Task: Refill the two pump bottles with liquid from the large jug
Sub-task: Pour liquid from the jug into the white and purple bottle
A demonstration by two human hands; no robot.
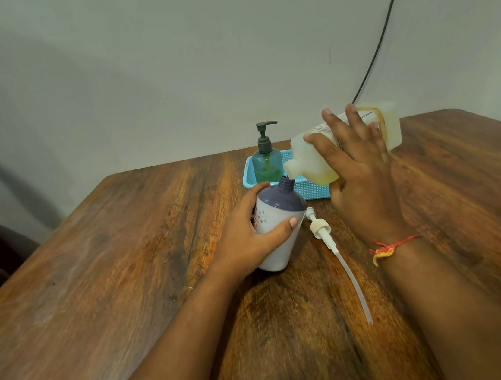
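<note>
Hands: right [358,176] tilts translucent jug [311,154] | left [248,234] grips smooth white bottle [279,227]

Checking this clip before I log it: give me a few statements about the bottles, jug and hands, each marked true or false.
1. The left hand grips the white bottle, whose neck is open. True.
2. The right hand holds the jug upright on the table. False: the jug is lifted and tilted, its mouth just above the white bottle's neck.
3. The green pump bottle stands in the blue basket with its pump on. True.
4. The white pump with its tube lies inside the basket. False: it lies on the table to the right of the white bottle.
5. The jug is empty. False: yellowish liquid shows inside it.
</note>
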